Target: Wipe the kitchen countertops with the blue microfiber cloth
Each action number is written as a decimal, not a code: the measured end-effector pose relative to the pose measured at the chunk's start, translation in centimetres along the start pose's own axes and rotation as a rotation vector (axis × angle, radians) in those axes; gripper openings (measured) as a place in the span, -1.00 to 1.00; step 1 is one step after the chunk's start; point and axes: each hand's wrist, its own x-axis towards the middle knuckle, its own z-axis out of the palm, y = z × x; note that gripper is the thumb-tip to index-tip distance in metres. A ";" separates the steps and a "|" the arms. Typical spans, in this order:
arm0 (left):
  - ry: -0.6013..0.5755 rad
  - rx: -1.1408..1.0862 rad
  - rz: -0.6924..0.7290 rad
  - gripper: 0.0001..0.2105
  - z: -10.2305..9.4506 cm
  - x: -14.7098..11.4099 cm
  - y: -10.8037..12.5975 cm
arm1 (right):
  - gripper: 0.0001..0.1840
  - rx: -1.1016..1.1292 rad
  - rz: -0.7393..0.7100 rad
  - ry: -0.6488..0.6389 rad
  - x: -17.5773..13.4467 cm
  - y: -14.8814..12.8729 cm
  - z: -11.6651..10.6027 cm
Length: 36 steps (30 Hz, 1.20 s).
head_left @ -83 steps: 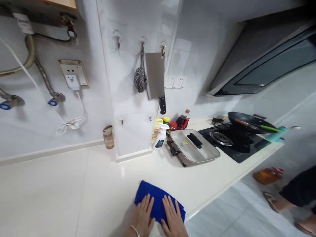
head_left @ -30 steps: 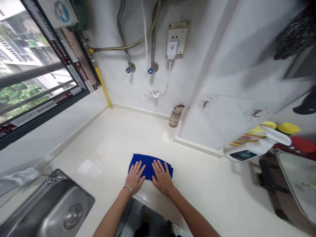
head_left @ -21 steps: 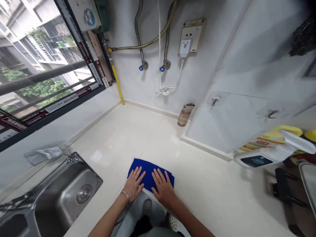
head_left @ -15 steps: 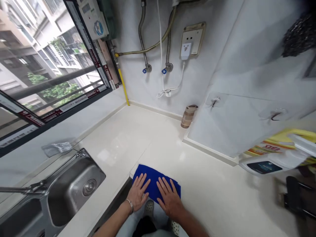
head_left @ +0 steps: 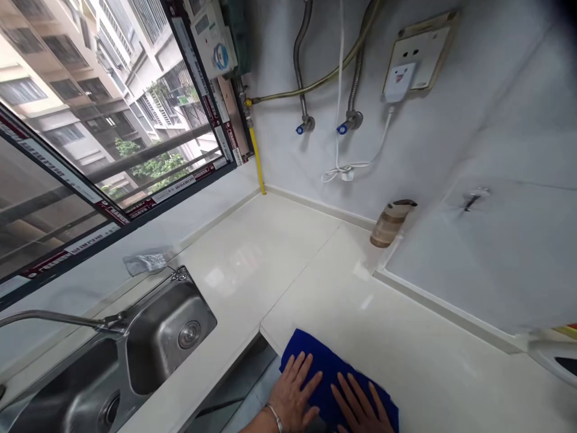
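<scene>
A blue cloth (head_left: 332,367) lies folded on the cream countertop (head_left: 279,252), close to its front edge by the inner corner. My left hand (head_left: 293,388) rests flat on the cloth's left part, fingers spread; a bracelet circles that wrist. On the right part of the cloth lies my right hand (head_left: 363,406), palm down with its fingers apart. The bottom of the view cuts off part of the right hand and the cloth's near side.
To the left is a steel double sink (head_left: 157,334) with a faucet (head_left: 58,317). A silvery plastic packet (head_left: 148,262) lies behind it. A brown cylindrical object (head_left: 391,224) stands in the back corner. A white bottle (head_left: 552,361) shows at the right edge. Below the plugged-in socket (head_left: 419,54) hangs a white cable (head_left: 383,141).
The view has turned, so the sink, cloth and both hands sit further right and lower. Both hands stay flat on the cloth. Most of the bottles at right has left the view.
</scene>
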 end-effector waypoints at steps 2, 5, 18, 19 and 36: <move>0.015 0.020 -0.037 -0.16 -0.3 -0.3 -1.3 | -0.21 0.000 -0.006 -0.021 2.2 -0.9 0.1; 0.054 0.087 -0.116 -0.14 -1.0 -0.6 -4.0 | -0.26 0.042 0.018 -0.092 6.5 -2.4 1.1; 0.331 0.206 -0.171 -0.33 -5.1 3.3 -21.0 | -0.29 -0.022 0.013 -0.178 24.7 -2.4 5.9; 0.340 0.200 -0.154 -0.34 -5.7 4.2 -22.2 | -0.29 -0.032 0.020 -0.174 25.6 -1.7 6.2; 0.441 0.079 -0.075 -0.28 -4.3 26.9 -17.8 | -0.39 -0.246 0.340 -0.116 26.4 11.1 5.1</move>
